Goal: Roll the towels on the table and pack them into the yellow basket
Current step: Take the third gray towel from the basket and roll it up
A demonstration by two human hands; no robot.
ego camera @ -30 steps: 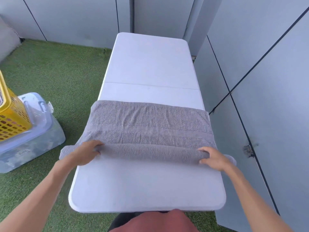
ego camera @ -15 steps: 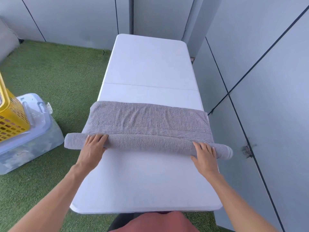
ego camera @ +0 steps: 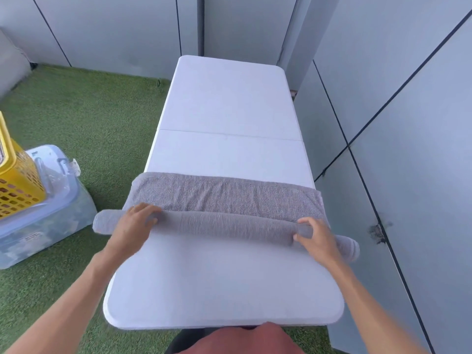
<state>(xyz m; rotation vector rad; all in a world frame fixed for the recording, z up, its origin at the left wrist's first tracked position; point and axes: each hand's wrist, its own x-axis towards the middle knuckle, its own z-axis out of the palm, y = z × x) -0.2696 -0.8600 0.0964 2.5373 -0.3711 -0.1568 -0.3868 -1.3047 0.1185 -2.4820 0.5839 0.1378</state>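
A grey towel lies across the middle of the white table. Its near part is wound into a long roll whose ends stick out past both table edges. My left hand curls its fingers over the roll near the left end. My right hand grips the roll near the right end, thumb in front and fingers on top. A flat strip of towel stays spread beyond the roll. The yellow basket stands at the far left, cut off by the frame edge.
The basket sits on a clear plastic lidded bin on green artificial grass left of the table. Grey panel walls close in tightly on the table's right side and at the far end.
The roll has moved away from me and grown thicker, and the flat strip beyond it is narrower. Both hands went from lying flat on the roll to curling round it.
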